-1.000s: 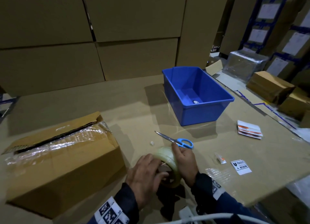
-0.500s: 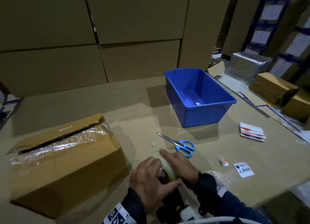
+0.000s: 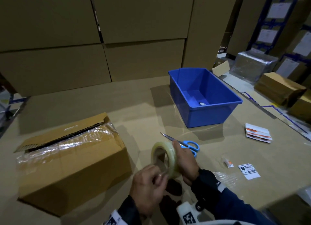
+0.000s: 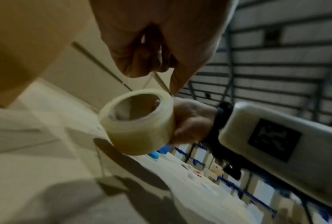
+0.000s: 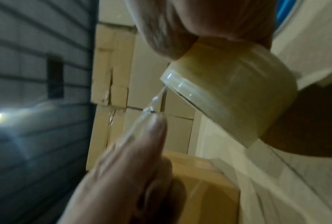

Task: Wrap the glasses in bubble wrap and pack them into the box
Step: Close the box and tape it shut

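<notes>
Head view, item by item. Roll of clear tape (image 3: 164,159): held up above the desk (image 3: 138,107), gripped around its outer rim by the right hand (image 3: 184,159). Left hand (image 3: 148,189): fingers curled, thumb and fingertips pinching the loose end of tape (image 5: 153,101) drawn a short way off the roll (right wrist view shows the clear strip stretched from roll to fingertips). Cardboard box (image 3: 70,159): on the desk at left, top flaps nearly shut with a dark slit between them, bubble wrap (image 3: 67,144) lying over its top and front edge; whether glasses sit inside cannot be told. Scissors (image 3: 183,143), blue-handled: flat on the desk just beyond the right hand, blades pointing left. Blue plastic bin (image 3: 204,96): further back at right, one small pale object on its floor. Stack of labels (image 3: 258,133) and one white "FRAGILE" sticker (image 3: 249,171): right side of desk, well apart from the box. Large cartons (image 3: 101,31): stacked behind the desk.
</notes>
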{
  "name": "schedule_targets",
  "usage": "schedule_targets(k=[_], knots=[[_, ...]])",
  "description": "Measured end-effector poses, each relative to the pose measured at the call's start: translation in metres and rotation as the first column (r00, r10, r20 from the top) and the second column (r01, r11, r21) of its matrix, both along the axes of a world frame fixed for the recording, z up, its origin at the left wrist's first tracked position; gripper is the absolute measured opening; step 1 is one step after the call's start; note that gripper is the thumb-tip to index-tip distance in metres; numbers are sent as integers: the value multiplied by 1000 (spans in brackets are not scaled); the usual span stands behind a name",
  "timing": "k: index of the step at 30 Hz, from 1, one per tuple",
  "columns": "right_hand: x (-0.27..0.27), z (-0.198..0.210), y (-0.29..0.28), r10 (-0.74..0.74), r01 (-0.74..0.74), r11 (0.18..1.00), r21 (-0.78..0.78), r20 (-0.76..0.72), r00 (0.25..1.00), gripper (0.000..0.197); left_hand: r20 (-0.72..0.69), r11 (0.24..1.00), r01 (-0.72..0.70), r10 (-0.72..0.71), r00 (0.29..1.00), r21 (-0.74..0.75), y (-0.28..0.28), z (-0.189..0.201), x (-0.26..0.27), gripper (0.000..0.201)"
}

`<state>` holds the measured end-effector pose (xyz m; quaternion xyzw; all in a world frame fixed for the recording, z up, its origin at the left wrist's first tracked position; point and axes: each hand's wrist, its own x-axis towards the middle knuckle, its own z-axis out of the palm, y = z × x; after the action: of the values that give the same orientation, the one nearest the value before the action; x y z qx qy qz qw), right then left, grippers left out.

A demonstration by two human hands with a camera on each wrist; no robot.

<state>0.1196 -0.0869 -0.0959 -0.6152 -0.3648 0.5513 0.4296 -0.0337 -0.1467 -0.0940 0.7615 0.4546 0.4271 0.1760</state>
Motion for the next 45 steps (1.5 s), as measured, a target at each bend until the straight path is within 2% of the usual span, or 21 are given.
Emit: schedule_targets(k=[2,6,9,13,17,21,22,25,26,28,29,32,33,37,39,41,43,45], knots=[[8,3,0,-48,44,998,-37,-103,994,39,52,1000,17,-16,998,-13,-1,3,-8,45],[25,16,3,-172,172,985,-29,-333,927,34,-33,988,146,-144,989,51,-9,3,-15,46],[31,26,7,-198,183,980,-78,-470,860,28,-75,974,228,-226,971,19,-14,2,-25,43],[42,41,10,-172,127,985,-117,-619,766,28,-159,982,185,-178,971,33,-11,7,-36,40],[57,53,12,-154,141,987,-74,-675,721,33,-199,994,101,-89,976,52,-10,11,-42,51],[76,61,12,-192,217,975,-42,-646,739,31,-244,992,-15,46,969,127,-6,18,-40,49],[83,64,13,-193,222,974,-38,-646,739,31,-266,990,-67,97,959,120,-6,18,-42,52],[105,77,10,-180,260,966,0,-723,667,37,-358,962,-274,255,898,-1,-7,19,-61,64],[109,81,9,-162,253,967,12,-738,655,37,-364,960,-279,257,895,-8,-8,19,-64,58],[104,91,5,-125,241,970,42,-761,637,36,-338,985,-173,154,929,-26,-6,24,-56,41],[99,91,4,-103,216,975,45,-770,630,34,-298,992,-119,104,949,-34,-4,29,-46,39],[77,102,-1,-137,214,977,-3,-778,613,35,-172,991,-113,100,980,-70,2,48,-23,35],[75,104,-3,-134,208,978,-8,-788,601,35,-170,990,-116,101,980,-80,4,52,-21,32],[71,103,-10,-183,207,974,-93,-860,476,31,-240,995,-98,88,967,-29,12,52,-18,25],[69,98,-13,-159,176,981,-75,-832,532,24,-262,996,-85,79,962,-13,17,47,-15,28],[65,93,-20,-67,160,986,56,-738,672,32,-234,994,-99,83,969,-54,19,45,-13,22],[58,88,-27,-16,127,976,176,-526,850,45,-199,988,-92,65,978,-127,18,44,-9,29],[53,82,-32,-8,101,965,243,-357,934,46,-212,979,-123,87,973,-163,17,49,-6,41]])
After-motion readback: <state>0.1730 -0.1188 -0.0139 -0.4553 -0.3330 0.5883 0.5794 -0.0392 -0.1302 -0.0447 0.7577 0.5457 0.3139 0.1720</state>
